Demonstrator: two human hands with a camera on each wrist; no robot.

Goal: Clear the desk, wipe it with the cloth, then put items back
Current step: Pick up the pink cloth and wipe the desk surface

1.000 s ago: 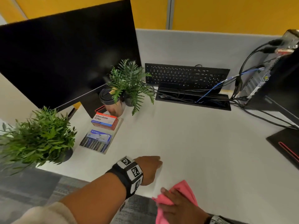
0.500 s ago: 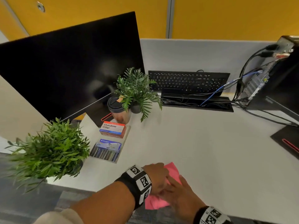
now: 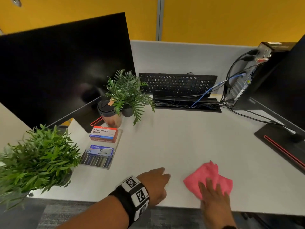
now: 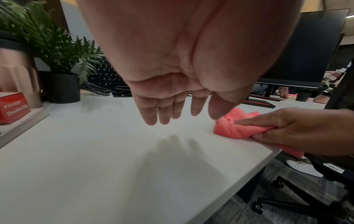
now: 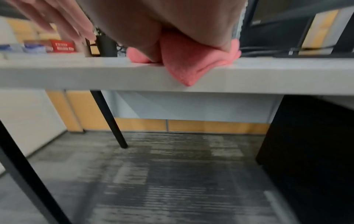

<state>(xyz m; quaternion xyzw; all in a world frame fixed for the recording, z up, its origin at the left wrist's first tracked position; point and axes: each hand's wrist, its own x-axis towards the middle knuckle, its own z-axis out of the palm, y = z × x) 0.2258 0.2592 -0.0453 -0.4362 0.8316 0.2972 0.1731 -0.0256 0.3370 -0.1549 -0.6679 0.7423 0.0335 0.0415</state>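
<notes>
A crumpled pink cloth (image 3: 209, 174) lies on the white desk (image 3: 181, 142) near its front edge, one corner hanging over the edge (image 5: 187, 78). My right hand (image 3: 212, 190) lies on it with fingers flat on top, while the thumb (image 4: 268, 137) pinches a fold of cloth (image 4: 235, 128) against them. My left hand (image 3: 165, 176) hovers just left of the cloth. Its fingers (image 4: 151, 116) hang straight above the desk, holding nothing and casting a shadow.
At the left stand a leafy plant (image 3: 36, 159), a clear tray (image 3: 99, 162) bearing a Double Clip box (image 3: 104, 133) and a blue box, a lidded cup (image 3: 109, 114) and a fern (image 3: 127, 93). A keyboard (image 3: 178, 83) leans at the back; monitor (image 3: 62, 71), PC tower (image 3: 247, 76).
My right hand has slid the cloth to the right along the front edge, away from my left hand. The left hand has stayed about where it was.
</notes>
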